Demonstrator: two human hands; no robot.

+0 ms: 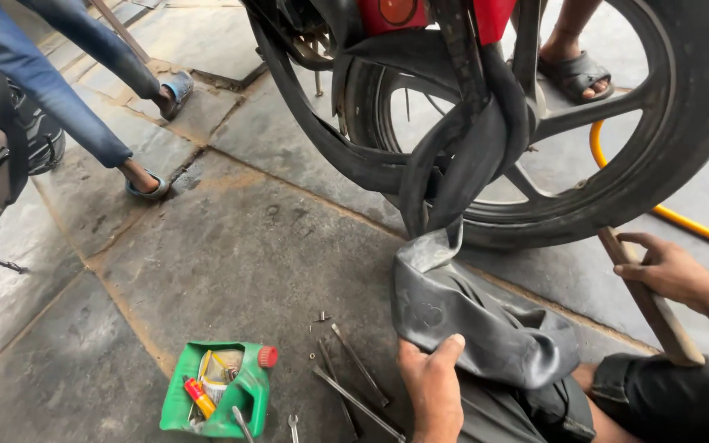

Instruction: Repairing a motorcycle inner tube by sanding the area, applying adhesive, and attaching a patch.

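my left hand (431, 379) is near the bottom of the view, fingers curled tight around a fold of the grey inner tube (486, 324), which spills in a slack heap across my lap and the floor. from there the tube runs up and away, looping through the motorbike wheel (642, 156) on the far right, where it hangs twisted against the black tyre. my right hand (665, 267) sits at the right edge, closed over the upper part of a wooden-handled lever (650, 299) that slants from just under the tyre down towards my knee. on the stone floor (231, 246) just left of my left hand lie several thin metal rods (354, 377) and a small spanner (293, 427). further left, near me, stands a green cut-open jug (219, 390) with small tubes and bits inside. far left, another person's legs (67, 90) in jeans and sandals stand well apart from me. a yellow hose (683, 221) curves behind the wheel.
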